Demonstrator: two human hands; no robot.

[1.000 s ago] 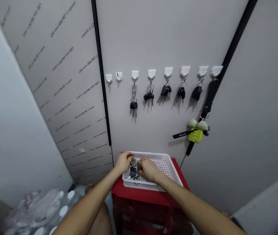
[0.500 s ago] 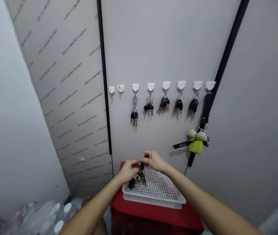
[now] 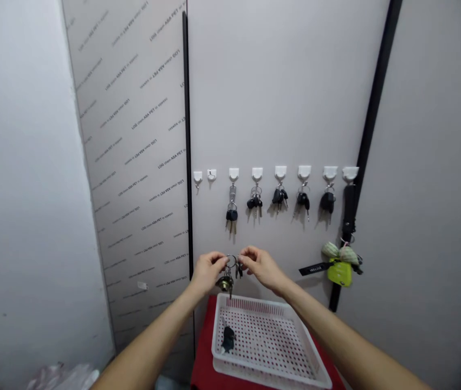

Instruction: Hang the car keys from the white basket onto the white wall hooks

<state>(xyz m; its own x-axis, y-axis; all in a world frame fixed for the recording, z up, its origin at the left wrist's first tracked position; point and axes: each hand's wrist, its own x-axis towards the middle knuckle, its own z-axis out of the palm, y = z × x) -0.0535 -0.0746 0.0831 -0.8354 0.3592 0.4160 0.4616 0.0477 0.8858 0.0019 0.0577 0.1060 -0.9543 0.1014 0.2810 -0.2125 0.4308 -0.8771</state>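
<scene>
A metal key ring with keys and a round brass-coloured piece hangs between my two hands, above the back edge of a white perforated basket. My left hand pinches the ring's left side. On its right side, my right hand pinches the ring, with small keys dangling beside the fingertips. Inside the basket, at its left, lies a dark bunch of keys. Above the hands, white hooks in a row hold several bunches of black-headed keys.
Two small white hooks at the left of the row carry no keys. A black strap with a yellow-green tag hangs at the right end. The basket stands on a red surface. Plastic bags lie at the bottom left.
Both hands have lifted the key ring up out of the basket area and spread apart along it. The view has tilted upward, so the hooks and basket appear lower.
</scene>
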